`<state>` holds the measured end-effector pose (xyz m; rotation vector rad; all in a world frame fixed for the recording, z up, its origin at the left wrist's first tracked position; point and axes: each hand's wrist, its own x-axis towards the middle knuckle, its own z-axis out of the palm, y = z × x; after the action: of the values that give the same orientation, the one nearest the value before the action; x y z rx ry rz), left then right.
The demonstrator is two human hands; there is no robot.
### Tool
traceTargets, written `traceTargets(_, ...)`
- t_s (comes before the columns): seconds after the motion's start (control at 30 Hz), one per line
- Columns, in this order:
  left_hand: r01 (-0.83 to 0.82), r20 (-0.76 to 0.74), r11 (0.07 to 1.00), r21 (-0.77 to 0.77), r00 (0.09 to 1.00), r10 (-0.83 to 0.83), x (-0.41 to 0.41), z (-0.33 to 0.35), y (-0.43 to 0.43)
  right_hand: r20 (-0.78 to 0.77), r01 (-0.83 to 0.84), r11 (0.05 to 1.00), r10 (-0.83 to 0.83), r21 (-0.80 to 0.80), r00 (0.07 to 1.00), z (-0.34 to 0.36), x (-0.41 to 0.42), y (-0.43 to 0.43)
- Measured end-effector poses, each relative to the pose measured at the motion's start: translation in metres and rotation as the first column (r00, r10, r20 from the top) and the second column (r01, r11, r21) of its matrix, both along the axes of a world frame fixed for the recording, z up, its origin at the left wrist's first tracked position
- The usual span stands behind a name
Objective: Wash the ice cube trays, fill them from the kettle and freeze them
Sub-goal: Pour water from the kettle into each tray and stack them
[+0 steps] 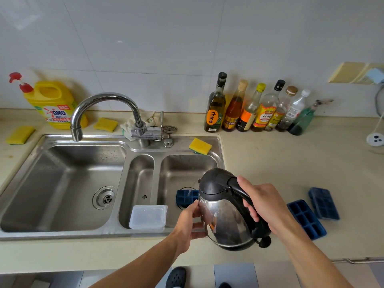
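My right hand [262,201] grips the black handle of a steel kettle [224,217], which is tilted to the left over the right sink basin [182,169]. A thin stream of water runs from its spout onto a blue ice cube tray [186,197] in that basin; the kettle hides most of the tray. My left hand [190,223] holds the near end of that tray, fingers curled at the kettle's side. Two more blue ice cube trays [306,218] [324,203] lie side by side on the counter to the right.
A clear plastic lid [148,216] sits in the narrow middle basin. The tap [104,113] points over the large left basin [62,183]. Yellow sponges [200,145], a detergent jug [53,102] and a row of bottles [255,109] line the back. A kettle base [375,139] sits far right.
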<state>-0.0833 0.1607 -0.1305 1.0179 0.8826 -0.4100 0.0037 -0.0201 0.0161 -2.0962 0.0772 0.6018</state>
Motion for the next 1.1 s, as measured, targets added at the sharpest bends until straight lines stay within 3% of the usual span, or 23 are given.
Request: traceTargets(1.1, 0.019, 0.022, 1.000, 0.015, 1.000, -0.019, 0.009, 0.018, 0.004, -0.008, 0.073, 0.996, -0.073, 0.049, 0.997, -0.006, 0.000, -0.001)
